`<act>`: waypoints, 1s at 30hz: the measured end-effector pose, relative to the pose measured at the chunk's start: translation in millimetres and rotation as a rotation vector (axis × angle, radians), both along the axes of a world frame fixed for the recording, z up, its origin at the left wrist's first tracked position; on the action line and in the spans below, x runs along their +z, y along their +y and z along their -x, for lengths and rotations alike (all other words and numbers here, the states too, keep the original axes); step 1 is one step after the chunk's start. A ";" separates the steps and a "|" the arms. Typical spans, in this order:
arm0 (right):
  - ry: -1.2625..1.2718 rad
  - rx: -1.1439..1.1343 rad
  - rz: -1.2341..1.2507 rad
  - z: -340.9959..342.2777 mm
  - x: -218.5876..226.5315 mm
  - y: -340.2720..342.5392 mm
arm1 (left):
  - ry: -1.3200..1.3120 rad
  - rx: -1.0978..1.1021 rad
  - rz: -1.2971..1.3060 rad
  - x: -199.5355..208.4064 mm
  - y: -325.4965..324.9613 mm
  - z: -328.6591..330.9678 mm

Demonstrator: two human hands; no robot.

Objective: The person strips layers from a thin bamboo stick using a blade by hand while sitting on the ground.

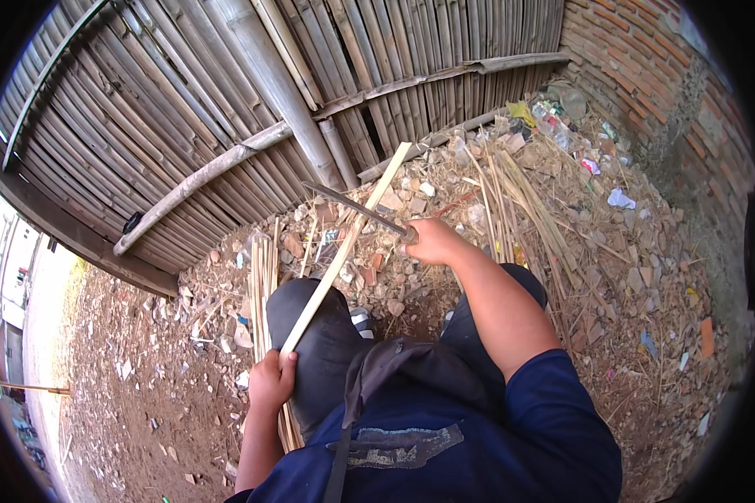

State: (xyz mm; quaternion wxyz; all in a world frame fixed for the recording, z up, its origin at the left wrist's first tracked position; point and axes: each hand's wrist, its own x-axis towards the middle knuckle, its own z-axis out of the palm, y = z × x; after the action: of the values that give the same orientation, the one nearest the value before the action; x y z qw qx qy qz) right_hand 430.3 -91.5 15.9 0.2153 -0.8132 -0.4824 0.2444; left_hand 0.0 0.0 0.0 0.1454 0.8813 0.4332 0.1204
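My left hand (272, 381) is closed around the near end of a long pale bamboo strip (335, 267), which slants up and away over my left knee. In my right hand (433, 241) is the handle of a long dark-bladed knife (356, 207). Its blade points left and crosses the strip near the strip's far part; whether they touch I cannot tell. Beside my left leg lies a bundle of thin bamboo strips (263, 272), partly hidden by the leg and my left hand.
More split bamboo strips (520, 197) lie on the rubble ahead to the right. A bamboo fence (226, 109) stands in front, with a brick wall (637, 59) at the right. Plastic litter (554, 126) gathers in their corner. Stones and brick pieces cover the dirt ground (159, 411).
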 end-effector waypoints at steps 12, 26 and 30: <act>-0.031 -0.005 -0.019 -2.7 -3.9 -1.5 | -0.019 -0.007 -0.017 -3.7 -2.0 -2.5; 0.006 -0.013 -0.046 3.6 0.6 0.1 | -0.046 -0.025 -0.044 -0.6 -1.4 -1.8; -0.035 -0.024 -0.096 1.9 -8.0 -0.7 | -0.054 -0.027 -0.054 -2.4 -1.1 -1.8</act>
State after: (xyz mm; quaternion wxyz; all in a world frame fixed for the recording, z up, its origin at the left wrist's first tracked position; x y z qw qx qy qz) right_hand 428.4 -92.2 7.8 0.2484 -0.8117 -0.4875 0.2042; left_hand 1.8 -1.1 -2.4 0.1346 0.8871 0.4139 0.1538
